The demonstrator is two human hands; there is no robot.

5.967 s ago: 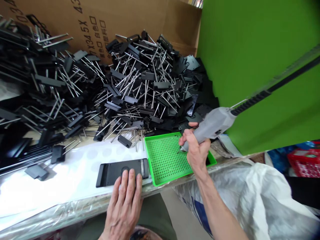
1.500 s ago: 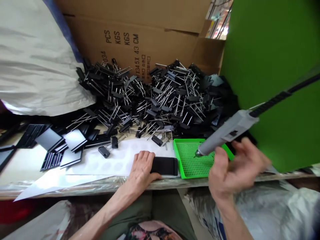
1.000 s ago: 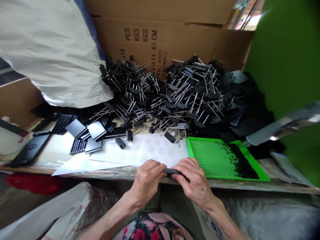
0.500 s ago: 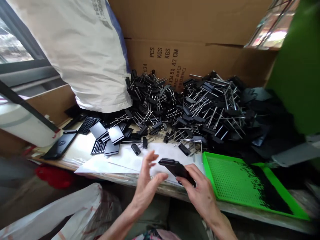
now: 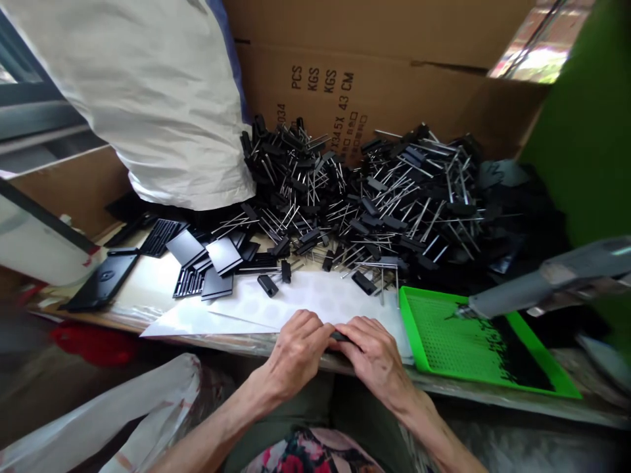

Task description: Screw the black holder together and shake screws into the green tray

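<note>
Both hands clenched: our left hand (image 5: pixel 296 351) and right hand (image 5: pixel 375 355) sit knuckle to knuckle at the plastic-wrapped bench edge (image 5: pixel 231 343), fingers curled over one small black bar (image 5: pixel 340 336). Only a sliver of the bar shows between the hands. The rest is hidden, so we can't tell its full shape or exactly how the fingers sit on it.

Bar position: between the hands, over the front edge of a white sheet (image 5: pixel 315 295). Long axis runs roughly left to right along the bench edge, dipping slightly toward our right. Neither hand is clearly nearer; we have one on each side of it.

Right hand is nearest to a green perforated tray (image 5: pixel 428 341), just beside it on the right. Black material covers the tray's far right end. A grey power tool (image 5: pixel 537 289) hangs above that end, blurred, tip near the tray, with no hand on it in view.

Up-bench: a heap of black plates with steel pins (image 5: pixel 365 210) against a cardboard carton (image 5: pixel 374 98). Loose black blocks (image 5: pixel 267 286) lie on the sheet, and slotted black plates (image 5: pixel 190 279) lie to our left.
</note>
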